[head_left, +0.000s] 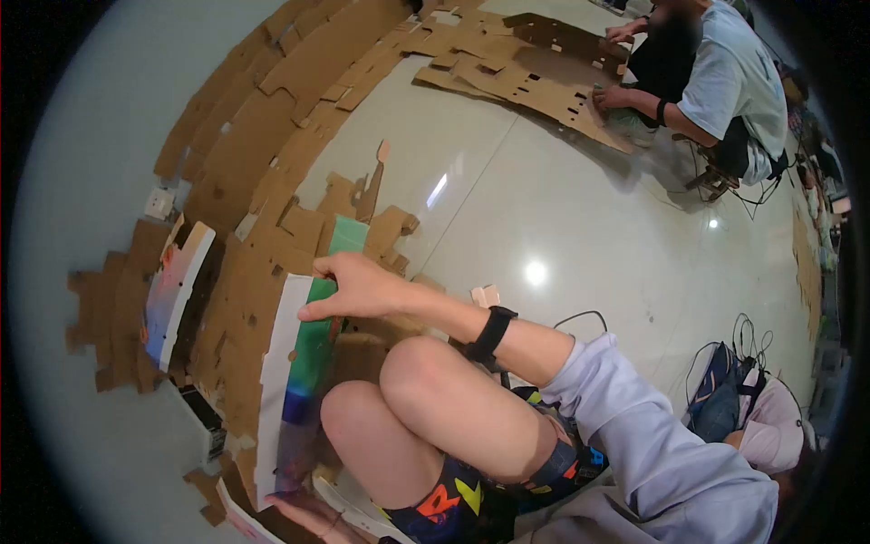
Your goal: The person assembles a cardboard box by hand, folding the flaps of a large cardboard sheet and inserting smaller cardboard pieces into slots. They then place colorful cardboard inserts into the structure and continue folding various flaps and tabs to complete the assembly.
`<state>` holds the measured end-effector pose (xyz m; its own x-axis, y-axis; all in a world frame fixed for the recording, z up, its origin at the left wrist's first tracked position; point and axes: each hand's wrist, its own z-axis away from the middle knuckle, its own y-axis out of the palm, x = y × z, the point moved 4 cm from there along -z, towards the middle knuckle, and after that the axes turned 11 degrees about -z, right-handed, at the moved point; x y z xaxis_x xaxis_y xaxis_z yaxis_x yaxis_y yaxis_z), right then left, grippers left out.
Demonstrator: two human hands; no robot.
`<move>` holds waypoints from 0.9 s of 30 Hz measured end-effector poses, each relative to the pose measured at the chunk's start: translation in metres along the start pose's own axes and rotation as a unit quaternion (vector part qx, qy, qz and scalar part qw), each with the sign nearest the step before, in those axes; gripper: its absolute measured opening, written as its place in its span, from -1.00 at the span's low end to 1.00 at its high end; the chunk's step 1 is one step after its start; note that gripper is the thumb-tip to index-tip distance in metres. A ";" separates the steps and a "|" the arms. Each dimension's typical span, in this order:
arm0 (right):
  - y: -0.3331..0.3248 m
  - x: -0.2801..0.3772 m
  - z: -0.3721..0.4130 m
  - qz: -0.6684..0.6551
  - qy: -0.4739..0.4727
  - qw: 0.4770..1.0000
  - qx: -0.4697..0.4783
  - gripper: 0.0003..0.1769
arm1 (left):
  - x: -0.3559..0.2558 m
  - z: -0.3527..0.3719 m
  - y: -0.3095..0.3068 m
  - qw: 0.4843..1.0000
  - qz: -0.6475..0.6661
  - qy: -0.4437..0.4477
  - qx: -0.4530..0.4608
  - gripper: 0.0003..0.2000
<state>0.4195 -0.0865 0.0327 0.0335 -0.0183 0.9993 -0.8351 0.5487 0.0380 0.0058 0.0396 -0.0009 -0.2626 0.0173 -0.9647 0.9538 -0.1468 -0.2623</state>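
Head view, both hands (pixel 358 286) on coloured panel (pixel 304 376), orange "R" (pixel 440 502) on shorts (pixel 489 508)

Panel (pixel 299 399): long cardboard piece, held lengthwise between my hands in front of my knees (pixel 417 376).
Printed face (pixel 310 381): green, passing through dark blue to purple.
White strip (pixel 275 399): runs along the long side away from me; outer edge uneven.
Green end: gripped in my right hand (pixel 358 288), thumb over the strip.
Purple end: at my left hand (pixel 313 519).
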 end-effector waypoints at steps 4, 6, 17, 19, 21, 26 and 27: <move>-0.031 0.022 0.019 -0.125 -0.054 0.989 -0.055 -0.55 | -0.044 -0.011 0.027 0.999 0.038 0.006 0.007 -0.24; -0.044 0.032 0.042 -0.192 -0.075 0.973 -0.105 -0.60 | -0.072 -0.013 0.034 0.999 0.041 0.018 -0.002 -0.25; -0.123 0.011 0.163 -0.327 -0.223 0.884 -0.248 -0.66 | -0.157 -0.016 0.153 0.913 0.074 0.336 0.217 -0.38; -0.131 0.027 0.165 -0.349 -0.261 0.866 -0.246 -0.61 | -0.176 -0.019 0.163 0.880 0.088 0.407 0.228 -0.39; -0.138 0.043 0.165 -0.379 -0.318 0.831 -0.254 -0.58 | -0.206 -0.014 0.171 0.842 0.115 0.476 0.227 -0.38; -0.158 0.084 0.145 -0.340 -0.377 0.838 -0.198 -0.46 | -0.266 -0.044 0.186 0.742 0.216 0.582 0.253 -0.35; -0.163 0.093 0.135 -0.334 -0.397 0.838 -0.171 -0.45 | -0.279 -0.054 0.190 0.731 0.224 0.587 0.266 -0.31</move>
<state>0.4846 -0.2905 0.1199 -0.0583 -0.8924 0.4475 -0.5651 0.3990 0.7221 0.2687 0.0603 0.2175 0.6636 0.6404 -0.3867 0.6315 -0.7566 -0.1694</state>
